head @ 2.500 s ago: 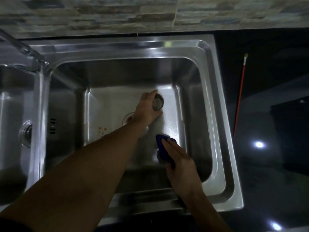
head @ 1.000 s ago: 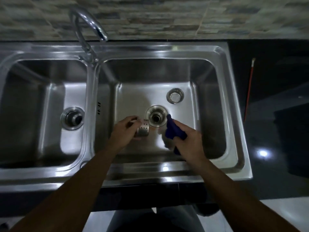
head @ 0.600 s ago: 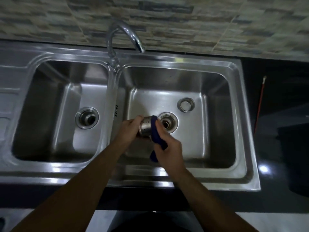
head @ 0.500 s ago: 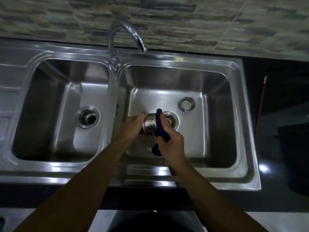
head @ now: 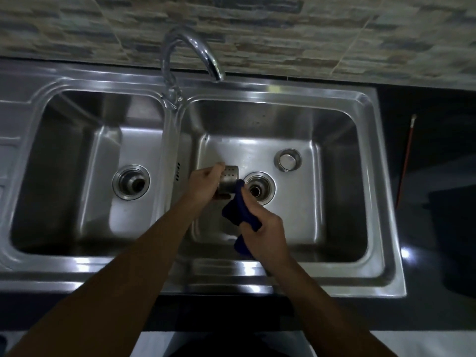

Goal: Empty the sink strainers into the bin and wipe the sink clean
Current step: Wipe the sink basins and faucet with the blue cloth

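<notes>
A dark surface (head: 438, 253) carries a steel double sink (head: 257, 279). Work is centred over the right basin (head: 334, 202).

- The left hand (head: 203, 184) grips a perforated strainer (head: 229, 177) above the basin floor, just left of the open drain (head: 258, 188).
- The right hand (head: 265, 228) grips a bunched blue cloth (head: 239, 210). The tip of the cloth touches the strainer.
- A second round metal piece (head: 288, 160), probably the other strainer, lies on the basin floor behind the drain.

Step in hand, as judged: wiping the strainer. No bin is in view.

Next move: turn the strainer against the cloth, reseat it in the drain, then wipe the basin walls.

Loose strainer (head: 288, 160) right of drain (head: 259, 188), faucet (head: 190, 55) behind
</notes>
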`<action>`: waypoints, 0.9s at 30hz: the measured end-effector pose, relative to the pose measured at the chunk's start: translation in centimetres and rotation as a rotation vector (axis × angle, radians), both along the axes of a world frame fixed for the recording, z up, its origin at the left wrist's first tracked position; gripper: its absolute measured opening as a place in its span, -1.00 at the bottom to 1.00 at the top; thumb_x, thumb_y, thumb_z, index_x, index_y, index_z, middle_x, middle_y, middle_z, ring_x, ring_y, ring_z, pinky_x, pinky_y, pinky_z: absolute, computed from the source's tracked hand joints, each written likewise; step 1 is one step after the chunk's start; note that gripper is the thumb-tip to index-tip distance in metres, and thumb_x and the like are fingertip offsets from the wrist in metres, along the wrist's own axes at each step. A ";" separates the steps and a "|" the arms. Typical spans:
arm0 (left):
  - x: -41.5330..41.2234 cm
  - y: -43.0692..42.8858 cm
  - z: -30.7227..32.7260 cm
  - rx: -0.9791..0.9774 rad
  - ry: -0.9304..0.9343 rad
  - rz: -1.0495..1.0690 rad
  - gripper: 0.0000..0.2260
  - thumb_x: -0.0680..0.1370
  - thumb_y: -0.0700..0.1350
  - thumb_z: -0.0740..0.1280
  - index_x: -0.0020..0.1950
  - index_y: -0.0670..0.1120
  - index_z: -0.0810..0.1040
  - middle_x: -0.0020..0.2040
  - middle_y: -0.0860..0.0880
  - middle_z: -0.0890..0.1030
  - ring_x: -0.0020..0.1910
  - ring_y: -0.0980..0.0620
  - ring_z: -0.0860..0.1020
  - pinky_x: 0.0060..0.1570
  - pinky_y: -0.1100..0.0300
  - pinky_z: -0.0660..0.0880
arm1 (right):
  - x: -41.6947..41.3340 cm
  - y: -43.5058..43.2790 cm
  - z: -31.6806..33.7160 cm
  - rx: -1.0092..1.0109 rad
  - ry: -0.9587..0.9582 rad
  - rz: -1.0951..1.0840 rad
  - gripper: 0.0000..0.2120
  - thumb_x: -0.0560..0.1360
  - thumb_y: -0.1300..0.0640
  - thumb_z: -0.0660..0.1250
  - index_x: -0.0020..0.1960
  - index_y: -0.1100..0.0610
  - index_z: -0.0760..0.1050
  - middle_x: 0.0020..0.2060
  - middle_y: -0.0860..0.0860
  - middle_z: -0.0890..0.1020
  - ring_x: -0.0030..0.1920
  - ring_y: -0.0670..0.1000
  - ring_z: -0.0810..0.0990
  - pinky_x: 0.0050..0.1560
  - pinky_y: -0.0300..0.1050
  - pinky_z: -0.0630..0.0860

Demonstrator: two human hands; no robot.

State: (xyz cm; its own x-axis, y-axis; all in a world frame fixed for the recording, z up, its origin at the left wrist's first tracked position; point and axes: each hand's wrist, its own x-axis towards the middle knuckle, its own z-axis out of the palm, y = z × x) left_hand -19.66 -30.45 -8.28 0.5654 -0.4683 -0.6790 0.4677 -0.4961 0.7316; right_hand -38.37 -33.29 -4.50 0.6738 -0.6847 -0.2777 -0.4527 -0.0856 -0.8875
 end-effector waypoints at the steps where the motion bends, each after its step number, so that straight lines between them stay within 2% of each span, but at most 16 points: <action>1: 0.2 -0.6 -0.5 0.011 -0.040 -0.017 -0.71 0.43 0.18 0.36 -0.07 -0.01 0.69 -0.25 0.02 0.73 -0.28 0.07 0.72 -0.34 0.19 0.62 | -0.6 -0.2 -0.2 -0.014 0.012 0.057 -0.25 0.37 0.42 0.27 0.51 -0.03 0.39 0.41 -0.13 0.51 0.39 -0.22 0.47 0.39 -0.32 0.38; 3: 0.6 -1.8 -1.5 0.065 -0.192 -0.103 -0.72 0.44 0.20 0.35 0.03 0.09 0.66 -0.13 0.15 0.66 -0.23 0.16 0.66 -0.24 0.24 0.59 | -1.8 -0.5 -0.5 -0.073 0.052 0.140 -0.28 0.38 0.46 0.29 0.48 0.03 0.43 0.46 -0.09 0.45 0.46 -0.18 0.40 0.43 -0.37 0.30; 5: 1.0 -2.7 -2.4 0.116 -0.338 -0.186 -0.66 0.42 0.22 0.40 0.15 0.15 0.61 -0.12 0.20 0.57 -0.16 0.26 0.55 -0.20 0.31 0.50 | -3.1 -0.7 -0.7 -0.129 0.097 0.143 -0.31 0.41 0.46 0.33 0.48 0.04 0.43 0.48 -0.06 0.43 0.46 -0.16 0.40 0.44 -0.36 0.29; 8: 2.2 -3.7 -3.8 0.166 -0.462 -0.284 -0.59 0.32 0.16 0.52 0.12 0.14 0.55 -0.06 0.12 0.61 -0.07 0.10 0.61 -0.21 0.37 0.43 | -5.4 -1.1 -0.9 -0.254 0.168 0.108 -0.32 0.40 0.46 0.33 0.47 0.07 0.45 0.46 -0.02 0.44 0.42 -0.11 0.45 0.47 -0.25 0.32; 11: 3.7 -4.8 -5.7 0.239 -0.601 -0.402 -0.37 0.34 0.05 0.58 0.36 -0.06 0.50 0.25 -0.08 0.59 0.23 -0.06 0.55 0.14 0.29 0.46 | -7.3 -1.0 -1.2 -0.295 0.277 0.058 -0.25 0.32 0.53 0.35 0.42 0.03 0.50 0.44 -0.05 0.46 0.38 -0.04 0.50 0.42 -0.19 0.39; 15: 4.9 -6.0 -7.4 0.222 -0.679 -0.468 -0.30 0.37 -0.10 0.58 0.46 -0.10 0.41 0.40 -0.14 0.46 0.39 -0.12 0.44 0.42 0.10 0.38 | -7.5 -0.9 -1.9 -0.288 0.329 0.089 -0.25 0.30 0.54 0.36 0.40 0.04 0.52 0.41 -0.04 0.50 0.38 0.00 0.52 0.42 -0.25 0.32; 18: 5.1 -7.1 -8.4 0.181 -0.732 -0.507 -0.31 0.35 -0.15 0.58 0.44 -0.10 0.43 0.39 -0.13 0.46 0.40 -0.13 0.42 0.43 0.06 0.36 | -7.2 -1.0 -2.4 -0.270 0.372 0.157 -0.28 0.35 0.47 0.40 0.43 0.00 0.50 0.43 -0.07 0.48 0.40 -0.04 0.49 0.45 -0.33 0.26; 21: 5.1 -8.0 -9.3 0.178 -0.765 -0.533 -0.30 0.36 -0.11 0.56 0.46 -0.03 0.41 0.42 -0.10 0.44 0.44 -0.10 0.38 0.44 0.07 0.35 | -7.1 -1.2 -3.0 -0.258 0.372 0.160 -0.31 0.37 0.42 0.43 0.43 -0.02 0.49 0.43 -0.08 0.49 0.40 -0.09 0.48 0.42 -0.43 0.22; 25: 5.2 -8.4 -10.7 0.147 -0.771 -0.558 -0.29 0.43 -0.08 0.53 0.53 -0.04 0.34 0.49 -0.07 0.38 0.50 -0.04 0.31 0.49 0.11 0.29 | -7.3 -1.3 -3.8 -0.265 0.356 0.169 -0.32 0.40 0.37 0.45 0.45 -0.05 0.47 0.43 -0.11 0.48 0.42 -0.12 0.46 0.43 -0.19 0.37; 27: 5.2 -8.3 -11.3 0.114 -0.785 -0.577 -0.30 0.45 -0.07 0.52 0.54 -0.05 0.34 0.53 -0.07 0.35 0.54 -0.03 0.26 0.54 0.13 0.22 | -7.2 -1.4 -4.0 -0.252 0.361 0.180 -0.32 0.41 0.37 0.42 0.46 -0.06 0.46 0.43 -0.14 0.47 0.44 -0.14 0.43 0.45 -0.15 0.39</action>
State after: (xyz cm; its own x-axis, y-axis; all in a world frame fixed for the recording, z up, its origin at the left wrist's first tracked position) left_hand -14.42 -38.77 -19.54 0.5801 -0.7698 -0.2661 -0.4680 -0.5824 0.6647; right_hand -45.60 -34.71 -8.49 0.6789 -0.6419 -0.3563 -0.6868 -0.3838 -0.6172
